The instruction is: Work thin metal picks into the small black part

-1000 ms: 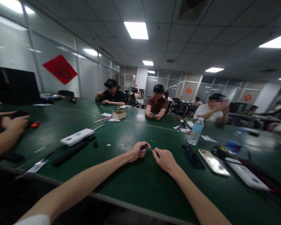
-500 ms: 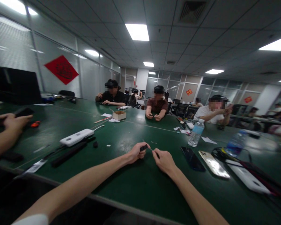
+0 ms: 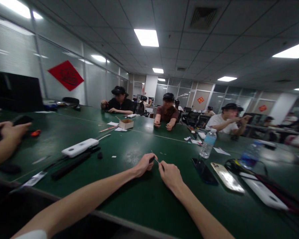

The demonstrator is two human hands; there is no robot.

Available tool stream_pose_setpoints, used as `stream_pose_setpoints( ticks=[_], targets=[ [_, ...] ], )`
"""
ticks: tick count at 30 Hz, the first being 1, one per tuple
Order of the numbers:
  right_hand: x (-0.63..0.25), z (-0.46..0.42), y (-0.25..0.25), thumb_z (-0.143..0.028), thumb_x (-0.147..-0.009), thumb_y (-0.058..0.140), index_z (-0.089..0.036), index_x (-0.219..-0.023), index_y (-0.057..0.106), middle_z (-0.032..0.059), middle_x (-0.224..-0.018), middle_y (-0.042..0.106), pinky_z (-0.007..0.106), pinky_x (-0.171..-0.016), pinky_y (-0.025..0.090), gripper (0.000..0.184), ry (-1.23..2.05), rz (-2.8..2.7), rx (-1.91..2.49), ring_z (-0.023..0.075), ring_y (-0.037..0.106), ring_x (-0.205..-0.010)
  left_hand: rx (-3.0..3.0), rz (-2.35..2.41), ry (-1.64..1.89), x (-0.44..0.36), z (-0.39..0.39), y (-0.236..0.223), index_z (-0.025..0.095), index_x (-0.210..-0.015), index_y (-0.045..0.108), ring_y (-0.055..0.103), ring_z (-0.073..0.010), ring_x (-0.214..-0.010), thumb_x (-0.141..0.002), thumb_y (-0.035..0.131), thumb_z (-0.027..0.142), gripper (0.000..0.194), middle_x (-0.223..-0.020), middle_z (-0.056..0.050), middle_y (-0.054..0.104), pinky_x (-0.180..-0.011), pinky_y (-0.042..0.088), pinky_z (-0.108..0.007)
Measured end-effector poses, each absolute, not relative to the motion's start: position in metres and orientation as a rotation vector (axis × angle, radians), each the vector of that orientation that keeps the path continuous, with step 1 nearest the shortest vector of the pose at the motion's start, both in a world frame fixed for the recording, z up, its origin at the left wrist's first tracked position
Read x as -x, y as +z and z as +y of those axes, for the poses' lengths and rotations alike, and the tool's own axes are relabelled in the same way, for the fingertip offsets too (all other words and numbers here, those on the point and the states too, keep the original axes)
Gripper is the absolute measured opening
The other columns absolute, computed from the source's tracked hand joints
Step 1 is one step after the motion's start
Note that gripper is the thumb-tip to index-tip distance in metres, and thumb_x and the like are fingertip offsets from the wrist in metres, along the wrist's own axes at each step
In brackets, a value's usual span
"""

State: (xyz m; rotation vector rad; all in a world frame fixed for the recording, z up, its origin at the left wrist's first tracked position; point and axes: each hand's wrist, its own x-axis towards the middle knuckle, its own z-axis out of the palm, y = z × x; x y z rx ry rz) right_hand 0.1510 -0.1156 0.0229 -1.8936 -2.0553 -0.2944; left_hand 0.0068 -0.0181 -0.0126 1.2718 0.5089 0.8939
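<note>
Both forearms reach inward over the near edge of the green table (image 3: 132, 202); the left forearm (image 3: 89, 196) lies low and extended, a white sleeve (image 3: 33, 234) at its near end; the right forearm (image 3: 199, 209) rises from the lower right, its wrist nearly straight. The left hand (image 3: 143, 166) is curled closed, thumb uppermost, retaining a small dark piece (image 3: 151, 159) between thumb and fingers, above the tabletop; details of the piece are too small to tell. The right hand (image 3: 172, 176) is drawn into a pinch, knuckles up, gripping a thin rod (image 3: 156, 160); the rod bridges the gap between the hands, its far end at or beside the dark piece; contact cannot be confirmed.

Step in hand, by judgement: fine work with the rod at the dark piece, left hand as fixture, right hand as driver; the next move calls for a firm left hold, careful alignment and small finger adjustments rather than arm travel; a slip of the rod is the likely fault.

To the right of the hands, a dark phone (image 3: 204, 171) and a gold phone (image 3: 227, 177) lie flat; beyond them, a clear bottle (image 3: 208, 144) stands upright; to the left lies a white power strip (image 3: 80, 147); farther off sits a small box (image 3: 126, 124).
</note>
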Motion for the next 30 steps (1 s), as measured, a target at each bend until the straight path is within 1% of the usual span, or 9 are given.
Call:
stream_pose_setpoints(
  ticks=[6, 15, 21, 30],
  targets=[
    [-0.16, -0.116, 0.025, -0.042, -0.094, 0.026, -0.022, -0.088, 0.058, 0.0057, -0.076, 0.066, 0.024, -0.063, 0.036, 0.039, -0.271, -2.161, 1.758, 0.0176, 0.062, -0.07, -1.293, 0.458, 0.856, -0.005, -0.022, -0.009, 0.016, -0.081, 0.054, 0.02, -0.0045, -0.036, -0.078, 0.045, 0.034, 0.021, -0.045, 0.009, 0.028, -0.039, 0.014, -0.019],
    [-0.182, -0.111, 0.025, -0.037, -0.092, 0.034, -0.022, -0.079, 0.06, 0.003, -0.072, 0.065, 0.023, -0.062, 0.033, 0.033, -0.262, -2.291, 1.518, 0.0152, 0.061, -0.067, -1.332, 0.433, 0.686, 0.001, -0.026, -0.001, 0.013, -0.078, 0.057, 0.02, -0.0046, -0.034, -0.079, 0.044, 0.036, 0.026, -0.041, 0.008, 0.028, -0.039, 0.015, -0.02],
    [-0.188, -0.11, 0.027, -0.034, -0.092, 0.033, -0.021, -0.077, 0.059, 0.0021, -0.069, 0.064, 0.022, -0.061, 0.032, 0.033, -0.253, -2.338, 1.418, 0.0131, 0.059, -0.063, -1.322, 0.393, 0.601, 0.006, -0.028, 0.007, 0.013, -0.078, 0.058, 0.02, -0.0047, -0.035, -0.079, 0.045, 0.037, 0.027, -0.043, 0.007, 0.028, -0.04, 0.016, -0.02],
    [-0.191, -0.108, 0.027, -0.032, -0.092, 0.035, -0.02, -0.078, 0.059, 0.0023, -0.069, 0.063, 0.021, -0.062, 0.032, 0.03, -0.237, -2.336, 1.368, 0.0127, 0.059, -0.064, -1.299, 0.371, 0.543, 0.008, -0.027, 0.009, 0.013, -0.078, 0.059, 0.021, -0.0053, -0.036, -0.079, 0.046, 0.037, 0.027, -0.043, 0.007, 0.027, -0.041, 0.016, -0.021]
  ],
)
